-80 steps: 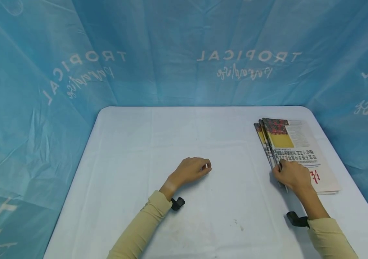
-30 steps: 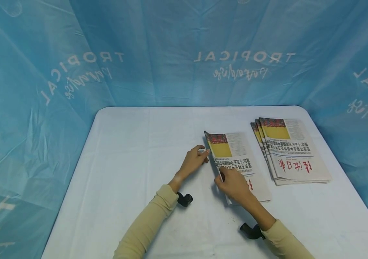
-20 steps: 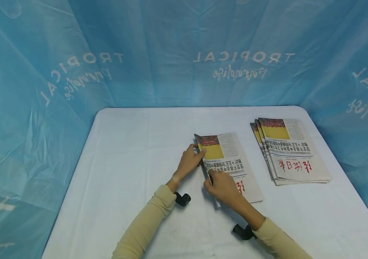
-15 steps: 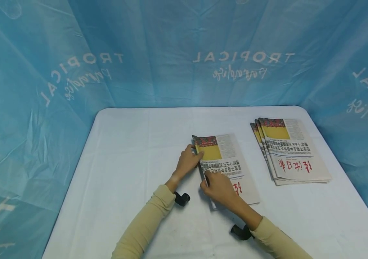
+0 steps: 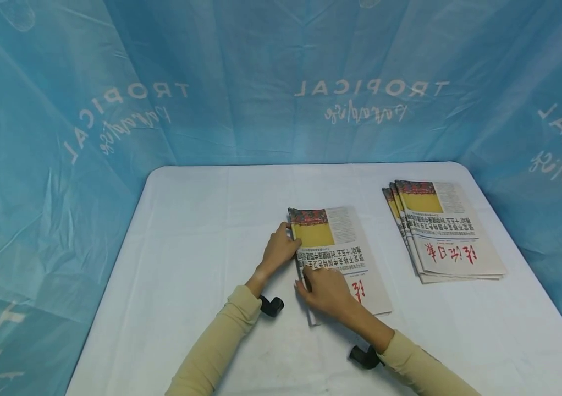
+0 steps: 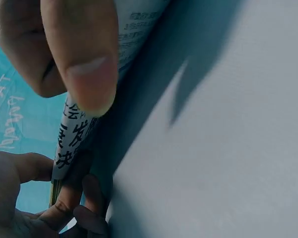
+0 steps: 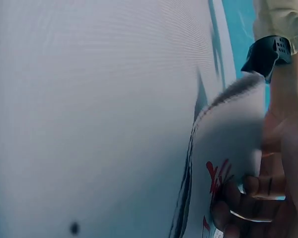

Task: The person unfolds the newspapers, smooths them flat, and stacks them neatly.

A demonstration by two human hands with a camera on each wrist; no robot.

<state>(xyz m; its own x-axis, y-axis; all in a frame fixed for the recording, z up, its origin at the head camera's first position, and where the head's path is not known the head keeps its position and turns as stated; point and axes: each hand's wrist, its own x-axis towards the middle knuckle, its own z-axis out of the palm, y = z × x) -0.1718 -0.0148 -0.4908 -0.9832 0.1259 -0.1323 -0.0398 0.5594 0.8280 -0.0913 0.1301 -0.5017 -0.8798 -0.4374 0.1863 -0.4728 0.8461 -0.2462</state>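
Note:
A folded newspaper [image 5: 332, 231] with a yellow and red picture and red characters lies at the middle of the table, slightly turned. My left hand [image 5: 279, 248] holds its left edge, thumb above and fingers at the side and below. Nearer me, my right hand [image 5: 329, 290] grips the same edge, thumb out beyond the paper and fingers curled over its top. In the left wrist view the right thumb [image 6: 92, 74] looms large beside the printed edge. The right wrist view shows the newspaper [image 7: 228, 134] with its corner bent up.
A stack of similar newspapers [image 5: 446, 231] lies at the right, fanned a little at its left side. A white cloth covers the table [image 5: 202, 220]. Blue curtains [image 5: 261, 126] with mirrored lettering hang behind and at both sides. Black wrist cameras [image 5: 272, 307] jut from both wrists.
My right hand has brought one newspaper from the right stack leftward to the middle. My left hand has taken hold of its left edge. Lately the newspaper has shifted slightly left and settled flatter.

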